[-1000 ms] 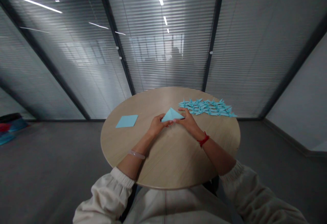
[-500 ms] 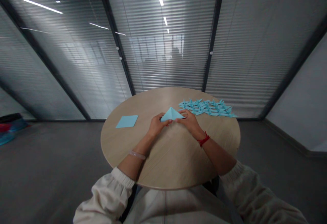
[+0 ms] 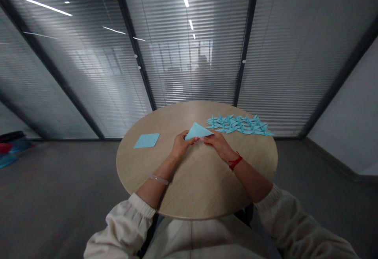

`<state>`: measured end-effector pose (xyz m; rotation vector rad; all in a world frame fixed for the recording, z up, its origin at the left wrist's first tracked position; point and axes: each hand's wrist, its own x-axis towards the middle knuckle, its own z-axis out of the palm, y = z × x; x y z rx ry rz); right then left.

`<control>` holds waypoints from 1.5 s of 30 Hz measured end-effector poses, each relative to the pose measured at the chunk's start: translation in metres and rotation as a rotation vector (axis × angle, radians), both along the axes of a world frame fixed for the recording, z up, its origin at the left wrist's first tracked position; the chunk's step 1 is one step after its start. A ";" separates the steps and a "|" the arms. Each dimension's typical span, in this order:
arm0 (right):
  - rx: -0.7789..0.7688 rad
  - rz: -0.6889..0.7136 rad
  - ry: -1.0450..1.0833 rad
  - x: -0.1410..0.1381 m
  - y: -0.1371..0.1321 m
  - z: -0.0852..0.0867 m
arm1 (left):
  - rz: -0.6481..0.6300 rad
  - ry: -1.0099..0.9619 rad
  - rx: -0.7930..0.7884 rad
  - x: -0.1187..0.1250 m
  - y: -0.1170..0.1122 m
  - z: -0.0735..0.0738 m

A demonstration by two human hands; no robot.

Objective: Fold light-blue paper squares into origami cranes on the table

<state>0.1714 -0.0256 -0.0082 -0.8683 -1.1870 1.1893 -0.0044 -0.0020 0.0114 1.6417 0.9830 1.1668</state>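
Note:
A light blue sheet of origami paper, folded into a triangle with its tip pointing away from me, is held between both hands over the middle of the table. My left hand pinches its left corner, thumb along the near edge. At the right corner, my right hand grips the paper with its thumb near the middle of the lower edge. Some fingers of both hands are hidden behind and under the paper.
On the round wooden table, flat blue paper lies to the left. Several folded blue paper cranes stand in rows at the back right. Behind the table are glass panels with blinds. Blurred red and blue items are on the floor far left.
The folded paper has turned slightly, its tip shifting a little left and its right side now lying smoother. My right hand's fingers have moved lower behind the right corner.

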 end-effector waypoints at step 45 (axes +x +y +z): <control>-0.096 -0.444 0.559 0.024 0.011 -0.001 | -0.001 -0.372 -0.231 -0.005 0.010 -0.004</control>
